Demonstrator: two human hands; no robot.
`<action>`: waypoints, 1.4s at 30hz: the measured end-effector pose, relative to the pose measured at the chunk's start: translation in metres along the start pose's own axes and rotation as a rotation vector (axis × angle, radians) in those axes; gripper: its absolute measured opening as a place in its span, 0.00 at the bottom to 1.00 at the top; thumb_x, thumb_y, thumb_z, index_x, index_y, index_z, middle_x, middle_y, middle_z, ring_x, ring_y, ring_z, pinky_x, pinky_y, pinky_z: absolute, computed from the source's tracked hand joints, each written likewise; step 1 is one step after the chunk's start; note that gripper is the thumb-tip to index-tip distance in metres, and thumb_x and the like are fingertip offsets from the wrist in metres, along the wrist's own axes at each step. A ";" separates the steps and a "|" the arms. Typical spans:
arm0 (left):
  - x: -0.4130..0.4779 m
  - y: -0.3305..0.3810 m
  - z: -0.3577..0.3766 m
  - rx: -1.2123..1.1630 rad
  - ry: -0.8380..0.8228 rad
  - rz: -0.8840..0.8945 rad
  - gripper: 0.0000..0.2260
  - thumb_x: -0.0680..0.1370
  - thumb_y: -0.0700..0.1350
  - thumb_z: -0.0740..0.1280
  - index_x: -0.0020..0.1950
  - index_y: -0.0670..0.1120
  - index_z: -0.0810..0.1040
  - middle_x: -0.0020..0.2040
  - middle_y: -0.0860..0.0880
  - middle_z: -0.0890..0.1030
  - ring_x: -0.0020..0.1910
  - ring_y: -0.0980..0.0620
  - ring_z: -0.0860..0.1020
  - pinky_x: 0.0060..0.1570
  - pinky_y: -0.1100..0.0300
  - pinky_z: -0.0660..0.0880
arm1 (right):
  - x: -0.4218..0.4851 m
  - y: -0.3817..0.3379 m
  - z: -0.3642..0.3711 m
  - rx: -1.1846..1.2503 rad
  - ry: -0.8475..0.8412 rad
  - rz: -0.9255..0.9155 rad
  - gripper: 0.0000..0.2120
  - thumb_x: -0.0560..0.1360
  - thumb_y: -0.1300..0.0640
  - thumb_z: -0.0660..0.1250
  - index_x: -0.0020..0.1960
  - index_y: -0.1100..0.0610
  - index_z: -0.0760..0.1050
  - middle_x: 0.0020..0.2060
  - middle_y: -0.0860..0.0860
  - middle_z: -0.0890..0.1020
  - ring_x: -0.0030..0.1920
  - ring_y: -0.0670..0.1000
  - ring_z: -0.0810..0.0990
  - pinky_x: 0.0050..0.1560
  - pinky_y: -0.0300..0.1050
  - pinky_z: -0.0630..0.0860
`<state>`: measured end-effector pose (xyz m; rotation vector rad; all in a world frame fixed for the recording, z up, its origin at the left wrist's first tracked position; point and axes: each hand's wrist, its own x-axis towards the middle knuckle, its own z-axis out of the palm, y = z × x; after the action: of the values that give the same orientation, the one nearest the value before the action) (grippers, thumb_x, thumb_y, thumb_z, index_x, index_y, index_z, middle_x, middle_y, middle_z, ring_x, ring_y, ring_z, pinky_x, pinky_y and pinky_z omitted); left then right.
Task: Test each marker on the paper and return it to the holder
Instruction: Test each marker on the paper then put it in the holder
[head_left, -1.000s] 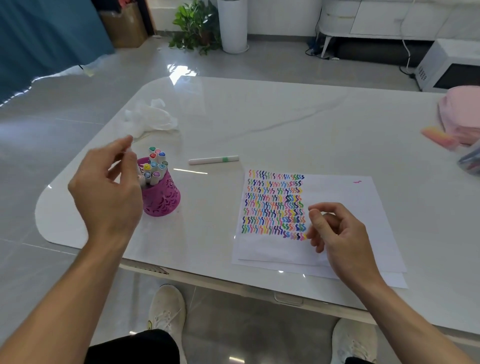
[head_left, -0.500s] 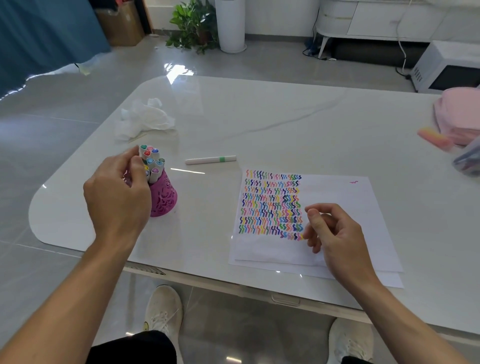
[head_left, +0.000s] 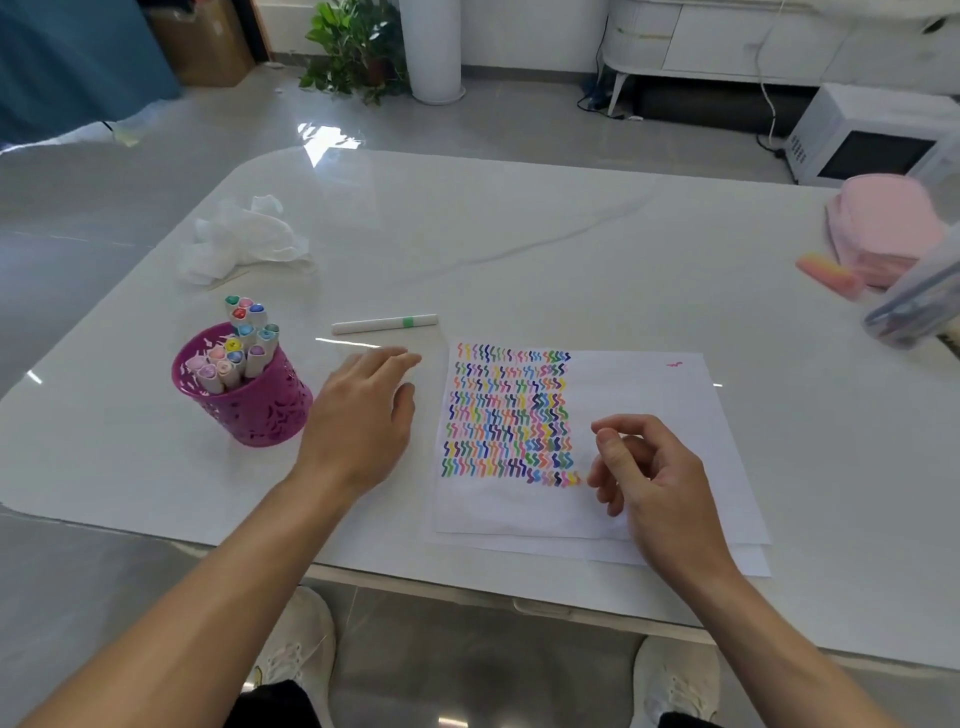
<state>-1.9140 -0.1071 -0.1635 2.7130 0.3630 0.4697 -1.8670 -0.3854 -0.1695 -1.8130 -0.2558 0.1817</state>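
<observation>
A magenta cut-out holder (head_left: 260, 410) stands on the white table (head_left: 519, 234), packed with several capped markers (head_left: 244, 338). A white marker with a green band (head_left: 384, 323) lies flat behind my left hand. My left hand (head_left: 363, 410) hovers between holder and paper, fingers straight, holding nothing. The white paper (head_left: 649, 415) carries rows of coloured squiggles on its left half. My right hand (head_left: 649, 478) rests on the paper beside the last row, fingers loosely curled, with nothing visible in it.
A crumpled white tissue (head_left: 244, 244) lies at the back left. At the right edge are a pink pouch (head_left: 883, 228), a pink-yellow eraser (head_left: 828, 274) and a clear case of pens (head_left: 919, 306). My shoes show under the table's front edge.
My left hand left the holder, where it had set a marker in, and moved right toward the lone marker, now open. The right hand stayed on the paper.
</observation>
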 end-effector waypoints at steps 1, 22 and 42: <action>0.005 -0.003 0.006 0.011 -0.036 -0.036 0.17 0.82 0.43 0.64 0.71 0.47 0.75 0.71 0.49 0.75 0.70 0.46 0.72 0.68 0.51 0.68 | 0.000 0.002 -0.002 -0.003 0.001 0.003 0.04 0.83 0.57 0.66 0.53 0.52 0.79 0.33 0.53 0.83 0.32 0.50 0.79 0.33 0.44 0.77; 0.046 -0.025 0.034 0.082 0.105 -0.101 0.07 0.81 0.43 0.66 0.56 0.46 0.83 0.53 0.45 0.81 0.56 0.41 0.74 0.55 0.48 0.66 | 0.001 0.001 -0.001 -0.021 -0.030 0.043 0.05 0.83 0.59 0.65 0.54 0.51 0.79 0.34 0.52 0.83 0.34 0.48 0.80 0.36 0.43 0.78; -0.042 0.081 -0.034 -0.939 -0.300 -0.159 0.24 0.78 0.36 0.71 0.68 0.58 0.75 0.49 0.49 0.78 0.42 0.50 0.84 0.44 0.55 0.83 | -0.010 -0.028 0.020 -0.114 -0.283 -0.073 0.15 0.77 0.39 0.66 0.59 0.44 0.79 0.46 0.42 0.87 0.49 0.44 0.85 0.53 0.43 0.80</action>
<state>-1.9499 -0.1828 -0.1132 1.7826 0.1957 0.1187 -1.8841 -0.3630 -0.1474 -1.8853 -0.5401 0.3796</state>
